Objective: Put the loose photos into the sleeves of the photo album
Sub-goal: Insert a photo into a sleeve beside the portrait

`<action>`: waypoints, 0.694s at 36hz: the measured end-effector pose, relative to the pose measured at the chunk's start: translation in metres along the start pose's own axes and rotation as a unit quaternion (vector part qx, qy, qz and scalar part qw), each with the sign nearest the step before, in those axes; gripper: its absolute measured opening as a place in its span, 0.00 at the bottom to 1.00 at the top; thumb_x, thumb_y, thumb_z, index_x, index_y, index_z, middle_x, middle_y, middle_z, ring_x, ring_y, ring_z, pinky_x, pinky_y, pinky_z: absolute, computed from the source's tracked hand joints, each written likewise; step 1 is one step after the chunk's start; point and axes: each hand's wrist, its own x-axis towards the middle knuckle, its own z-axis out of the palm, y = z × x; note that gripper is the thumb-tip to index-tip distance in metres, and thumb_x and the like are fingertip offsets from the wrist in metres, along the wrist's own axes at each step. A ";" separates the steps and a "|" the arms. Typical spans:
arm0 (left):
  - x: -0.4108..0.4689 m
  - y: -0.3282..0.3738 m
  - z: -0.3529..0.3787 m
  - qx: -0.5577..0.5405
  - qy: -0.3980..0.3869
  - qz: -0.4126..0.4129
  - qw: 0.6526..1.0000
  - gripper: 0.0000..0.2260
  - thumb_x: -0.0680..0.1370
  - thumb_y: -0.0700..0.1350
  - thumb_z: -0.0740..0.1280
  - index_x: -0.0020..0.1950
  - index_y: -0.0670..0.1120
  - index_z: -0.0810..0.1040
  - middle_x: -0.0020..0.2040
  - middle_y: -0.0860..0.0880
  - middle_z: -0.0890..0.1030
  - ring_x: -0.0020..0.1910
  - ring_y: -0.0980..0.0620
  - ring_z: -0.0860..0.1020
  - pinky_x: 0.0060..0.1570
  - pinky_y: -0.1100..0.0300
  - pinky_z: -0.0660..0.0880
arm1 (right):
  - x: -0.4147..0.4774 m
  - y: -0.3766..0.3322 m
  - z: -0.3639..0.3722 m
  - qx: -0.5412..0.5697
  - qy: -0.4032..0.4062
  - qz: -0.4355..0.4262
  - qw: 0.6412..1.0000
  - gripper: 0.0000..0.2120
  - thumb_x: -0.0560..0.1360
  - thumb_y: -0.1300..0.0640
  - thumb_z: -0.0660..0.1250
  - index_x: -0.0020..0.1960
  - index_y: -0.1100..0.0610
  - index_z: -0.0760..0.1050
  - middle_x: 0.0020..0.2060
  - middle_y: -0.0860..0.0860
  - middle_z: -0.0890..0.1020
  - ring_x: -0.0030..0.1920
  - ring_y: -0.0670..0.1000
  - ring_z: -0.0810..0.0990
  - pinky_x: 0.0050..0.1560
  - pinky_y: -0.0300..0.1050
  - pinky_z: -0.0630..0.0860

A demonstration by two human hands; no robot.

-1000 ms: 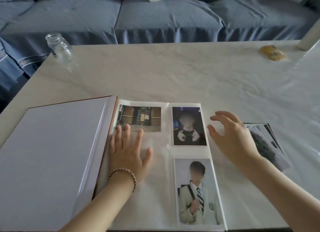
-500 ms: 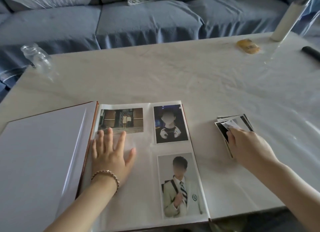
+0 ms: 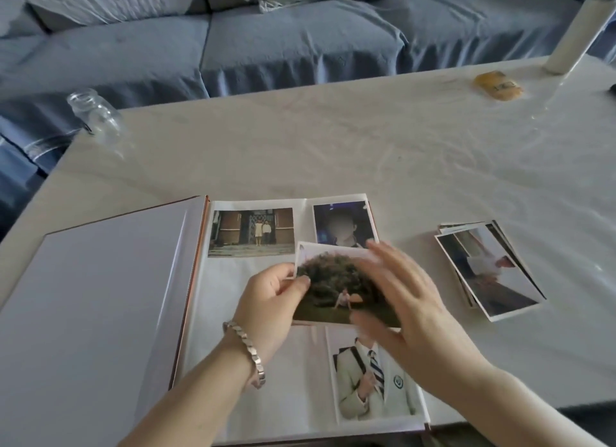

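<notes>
The left hand [image 3: 270, 300] pinches the left edge of one loose photo [image 3: 336, 290] between thumb and fingers. The right hand [image 3: 413, 306] reaches over the photo's right half with its fingers extended. Motion blur hides whether its thumb grips the lower edge, so its hold cannot be told. The photo is held just above the right-hand page of the open photo album [image 3: 100, 313], with its long side running 9 to 3 o'clock. Three sleeves on that page are filled. The empty sleeve [image 3: 300, 380] lies at 7 o'clock from the held photo. The step in hand appears to be presenting the photo for insertion. The next move likely calls for aligning one edge with that sleeve's opening and then sliding the photo in flat without bending it. The remaining stack of photos [image 3: 490, 273] rests on the table [image 3: 333, 146] at 3 o'clock, well apart from the album.
</notes>
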 end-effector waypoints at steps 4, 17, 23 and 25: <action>0.001 -0.012 -0.014 0.043 0.031 0.013 0.998 0.10 0.79 0.45 0.62 0.56 0.45 0.78 0.49 0.48 0.83 0.51 0.51 0.80 0.51 0.56 0.77 | 0.009 -0.005 -0.006 0.233 -0.027 0.302 0.924 0.32 0.72 0.50 0.68 0.71 0.48 0.57 0.59 0.45 0.72 0.51 0.45 0.77 0.49 0.41 0.78; -0.005 -0.069 -0.036 0.500 0.064 0.099 0.858 0.39 0.71 0.63 0.35 0.76 0.43 0.54 0.76 0.42 0.48 0.75 0.47 0.47 0.71 0.54 0.45 | 0.011 0.010 -0.016 0.106 0.092 0.253 0.957 0.07 0.73 0.61 0.68 0.49 0.61 0.80 0.29 0.44 0.78 0.26 0.40 0.77 0.22 0.31 0.71; -0.009 -0.096 -0.029 0.536 0.064 0.049 0.840 0.34 0.79 0.61 0.40 0.69 0.37 0.66 0.68 0.34 0.68 0.68 0.35 0.67 0.68 0.55 0.48 | 0.013 0.008 -0.017 -0.002 0.094 0.188 0.978 0.08 0.73 0.60 0.68 0.37 0.64 0.78 0.24 0.53 0.78 0.23 0.53 0.77 0.24 0.52 0.76; -0.009 -0.098 -0.028 0.531 0.074 0.062 0.842 0.33 0.79 0.61 0.40 0.70 0.38 0.64 0.67 0.33 0.69 0.66 0.36 0.68 0.67 0.55 0.48 | 0.012 0.003 -0.012 -0.013 0.075 0.170 0.983 0.09 0.73 0.61 0.68 0.35 0.63 0.78 0.23 0.52 0.77 0.23 0.53 0.76 0.22 0.50 0.74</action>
